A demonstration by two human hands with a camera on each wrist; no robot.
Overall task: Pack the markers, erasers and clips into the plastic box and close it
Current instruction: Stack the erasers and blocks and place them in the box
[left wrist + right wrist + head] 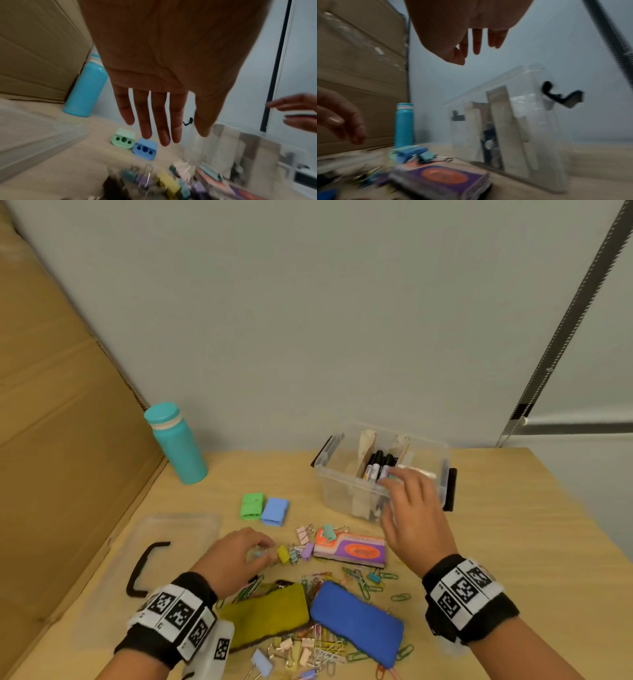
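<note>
Wooden table holds purple-orange eraser, its label writing unreadable

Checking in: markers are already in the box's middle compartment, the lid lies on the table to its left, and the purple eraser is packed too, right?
Not quite. The purple eraser is not packed; it lies on the table in front of the box, as the head view shows. The markers and the lid are as you say.

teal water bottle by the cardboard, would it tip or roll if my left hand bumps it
The tall, narrow teal metal water bottle stands upright, so a high bump would probably tip it. Its round body would then likely roll. It looks rigid, not squashy.
</note>
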